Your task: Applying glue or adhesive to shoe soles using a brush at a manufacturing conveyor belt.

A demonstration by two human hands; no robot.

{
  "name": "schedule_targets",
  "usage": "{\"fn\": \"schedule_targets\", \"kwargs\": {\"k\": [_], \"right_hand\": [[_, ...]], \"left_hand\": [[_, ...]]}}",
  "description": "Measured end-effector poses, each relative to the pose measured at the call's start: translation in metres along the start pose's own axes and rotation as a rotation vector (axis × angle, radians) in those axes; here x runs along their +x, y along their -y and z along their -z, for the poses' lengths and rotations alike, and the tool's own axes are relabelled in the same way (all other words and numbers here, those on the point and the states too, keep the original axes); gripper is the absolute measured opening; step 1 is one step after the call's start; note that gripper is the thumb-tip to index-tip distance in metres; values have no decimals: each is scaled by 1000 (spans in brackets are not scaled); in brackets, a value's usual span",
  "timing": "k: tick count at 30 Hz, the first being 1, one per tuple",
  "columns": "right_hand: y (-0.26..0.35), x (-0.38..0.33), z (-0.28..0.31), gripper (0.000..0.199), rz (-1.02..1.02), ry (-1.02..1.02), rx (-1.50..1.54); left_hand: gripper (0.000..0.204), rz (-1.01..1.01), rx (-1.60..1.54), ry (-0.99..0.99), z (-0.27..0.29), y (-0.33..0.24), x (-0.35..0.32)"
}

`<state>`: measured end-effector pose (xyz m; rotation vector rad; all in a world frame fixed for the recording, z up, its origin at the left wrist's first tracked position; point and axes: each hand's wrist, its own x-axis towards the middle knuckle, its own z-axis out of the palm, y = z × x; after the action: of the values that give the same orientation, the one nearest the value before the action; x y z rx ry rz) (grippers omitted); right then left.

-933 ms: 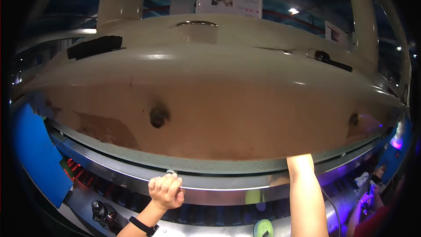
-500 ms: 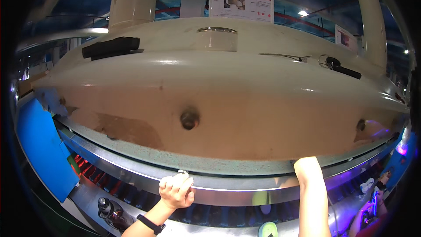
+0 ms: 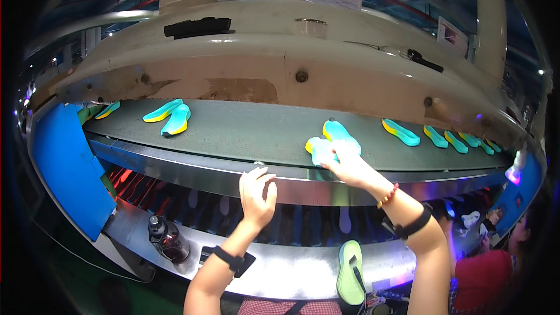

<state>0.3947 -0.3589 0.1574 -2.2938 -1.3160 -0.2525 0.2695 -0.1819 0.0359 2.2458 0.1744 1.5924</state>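
My right hand (image 3: 348, 165) reaches over the metal rail to a pair of turquoise and yellow shoe soles on the dark belt. Its fingers close on the nearer shoe sole (image 3: 318, 150); the farther sole (image 3: 341, 133) lies against it, partly behind the hand. Their exact contact is partly hidden. Over the front of the metal rail (image 3: 192, 165), my left hand (image 3: 256, 198) is open, fingers stretched upward and thumb apart, holding nothing. A small light knob sits on the rail just above its fingertips.
More soles lie on the belt (image 3: 245, 128) to left and right, beneath the cream hood (image 3: 373, 52). A dark bottle (image 3: 168, 239) stands on the lower metal shelf, left. A green sole (image 3: 350, 283) with a dark tool lies there, near centre. Another person (image 3: 484, 274) is at right.
The view has shifted, and the belt with its soles now shows under the hood. My right hand has come out from beneath the hood's edge. My left fingers have opened off the rail.
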Motion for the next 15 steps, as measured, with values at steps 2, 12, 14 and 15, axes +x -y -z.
{"fn": "schedule_targets", "kwargs": {"k": [2, 12, 14, 15], "right_hand": [[26, -37, -10, 28, 241, -209, 298], [51, -222, -120, 25, 278, -257, 223], [-9, -254, -168, 23, -80, -282, 243], [-44, -277, -199, 26, -528, -254, 680]], "left_hand": [[42, 402, -730, 128, 13, -23, -27], [57, 1436, -1615, 388, 58, -46, -170], [56, 1537, -1565, 308, 72, -30, -201], [56, 1616, -1518, 216, 80, -24, -216]]}}
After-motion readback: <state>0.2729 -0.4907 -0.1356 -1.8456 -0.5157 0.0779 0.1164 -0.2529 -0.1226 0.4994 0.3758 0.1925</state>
